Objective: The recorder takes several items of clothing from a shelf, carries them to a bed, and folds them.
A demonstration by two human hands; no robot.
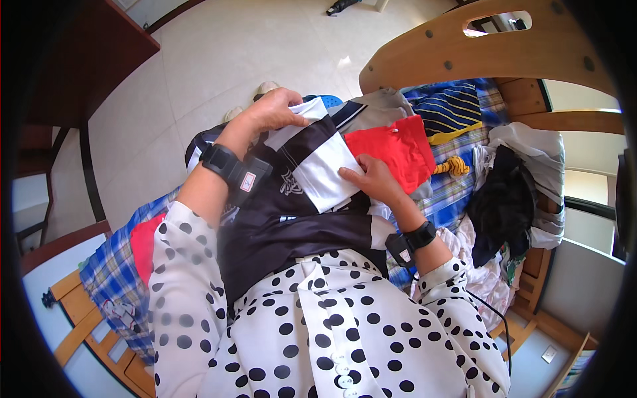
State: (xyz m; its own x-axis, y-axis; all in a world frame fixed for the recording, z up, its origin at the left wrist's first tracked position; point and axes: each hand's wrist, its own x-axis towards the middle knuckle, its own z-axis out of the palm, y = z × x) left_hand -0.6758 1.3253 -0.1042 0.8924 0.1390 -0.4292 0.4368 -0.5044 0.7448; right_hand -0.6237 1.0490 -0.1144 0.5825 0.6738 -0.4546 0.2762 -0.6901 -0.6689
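Observation:
A black and white jersey-like garment point(298, 234) with white lettering lies spread over my lap. My left hand point(278, 108) pinches the far white edge of its folded part between thumb and fingers. On the right side of that fold, my right hand point(375, 178) grips the white panel point(323, 175), thumb on top and its fingers partly hidden. Just beyond my right hand is a folded red cloth garment point(390, 151). A grey garment point(385, 105) lies behind the red one, partly covered by it. Each wrist wears a black strapped device.
The bed's blue checked sheet point(450, 186) carries a striped navy and yellow garment point(445, 112), a knotted yellow-black cloth point(453, 166) and a black garment point(502, 204). A wooden bed end point(477, 54) rises at the right. A dark red desk point(94, 59) stands left, across the tiled floor point(209, 54).

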